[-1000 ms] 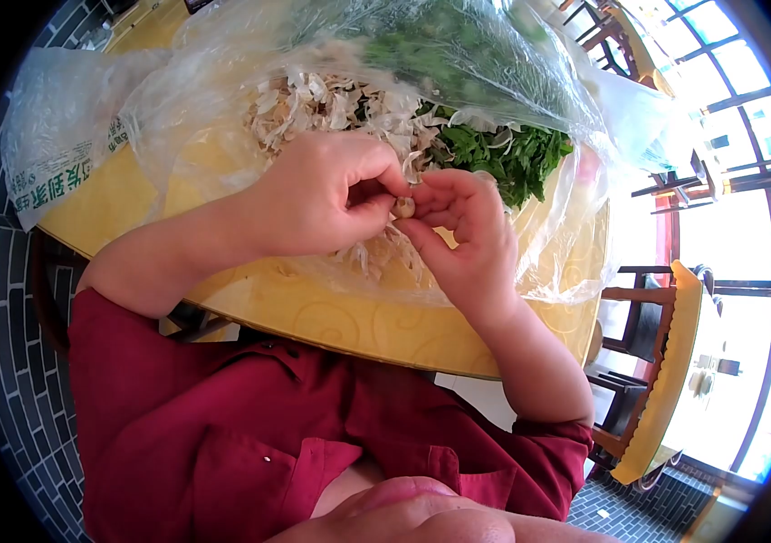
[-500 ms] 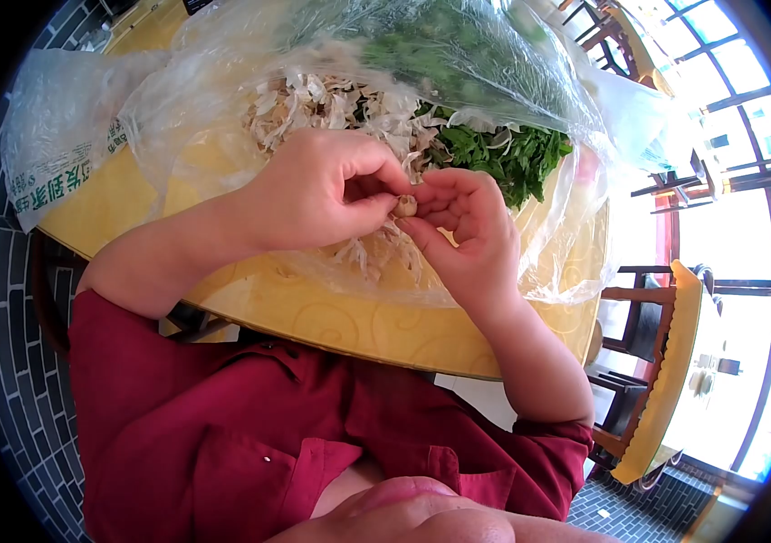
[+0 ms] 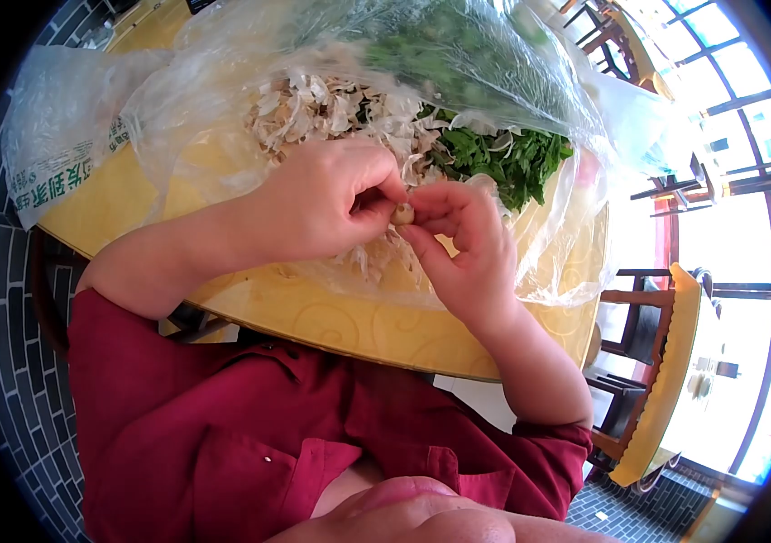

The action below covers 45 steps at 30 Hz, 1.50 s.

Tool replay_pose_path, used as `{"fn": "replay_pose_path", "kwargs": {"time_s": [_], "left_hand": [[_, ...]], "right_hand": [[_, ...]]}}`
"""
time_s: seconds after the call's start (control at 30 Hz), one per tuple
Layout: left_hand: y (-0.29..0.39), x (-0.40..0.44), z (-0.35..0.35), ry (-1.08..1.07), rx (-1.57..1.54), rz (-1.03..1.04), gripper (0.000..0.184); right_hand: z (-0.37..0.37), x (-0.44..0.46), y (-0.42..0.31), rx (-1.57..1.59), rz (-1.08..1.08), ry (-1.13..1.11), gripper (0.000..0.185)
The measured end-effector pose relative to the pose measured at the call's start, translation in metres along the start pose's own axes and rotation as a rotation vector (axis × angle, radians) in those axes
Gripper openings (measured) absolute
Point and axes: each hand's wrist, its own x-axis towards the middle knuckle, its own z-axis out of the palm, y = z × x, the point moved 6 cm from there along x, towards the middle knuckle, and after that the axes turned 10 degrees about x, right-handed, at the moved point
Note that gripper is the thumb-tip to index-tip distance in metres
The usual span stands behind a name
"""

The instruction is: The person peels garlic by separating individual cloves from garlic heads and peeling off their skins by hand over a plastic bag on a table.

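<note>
A small pale garlic clove point(image 3: 402, 214) is pinched between the fingertips of both hands, above the yellow table point(image 3: 313, 308). My left hand point(image 3: 326, 204) has thumb and forefinger closed on the clove's left side. From the right, my right hand point(image 3: 469, 237) grips it between thumb and fingertips, the other fingers curled. Just beyond the hands lies a heap of dry garlic skins point(image 3: 308, 109), with more peelings under the fingers. Green leafy herbs point(image 3: 507, 163) rest to the right of the skins.
A clear plastic bag point(image 3: 485, 63) covers more greens at the back. Its thin sheet spreads over the tabletop. A bag with green print point(image 3: 50, 172) hangs over the left edge. Another table point(image 3: 661, 380) and chairs stand at the right, by large windows.
Both hands have shifted slightly down and left with the garlic clove, which has turned a little between the fingertips. The surrounding things look the same.
</note>
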Motion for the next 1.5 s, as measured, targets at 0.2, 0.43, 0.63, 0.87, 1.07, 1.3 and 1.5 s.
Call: {"fn": "replay_pose_path", "kwargs": {"time_s": [0.2, 0.43, 0.63, 0.87, 1.07, 1.3, 1.5], "left_hand": [[0.005, 0.000, -0.002, -0.013, -0.003, -0.002, 0.014], [0.007, -0.002, -0.001, -0.028, -0.046, -0.007, 0.014], [-0.005, -0.003, 0.001, -0.125, -0.225, -0.214, 0.011], [-0.008, -0.003, 0.013, -0.199, -0.681, -0.326, 0.012], [-0.004, -0.002, 0.005, -0.161, -0.407, -0.211, 0.016], [-0.002, -0.005, 0.003, -0.042, -0.237, -0.115, 0.019], [0.004, -0.003, -0.005, 0.015, -0.107, -0.038, 0.022]], "right_hand": [[0.002, 0.000, -0.007, -0.054, -0.046, -0.036, 0.028], [0.001, 0.000, -0.011, -0.091, -0.106, -0.048, 0.024], [0.001, 0.002, -0.012, 0.035, -0.164, -0.008, 0.025], [-0.006, 0.005, -0.001, 0.098, -0.095, 0.011, 0.029], [-0.007, 0.003, 0.005, 0.136, 0.037, 0.016, 0.031], [-0.009, 0.001, 0.014, 0.197, 0.191, 0.033, 0.026], [-0.006, 0.002, 0.012, 0.499, 0.306, -0.028, 0.022]]}}
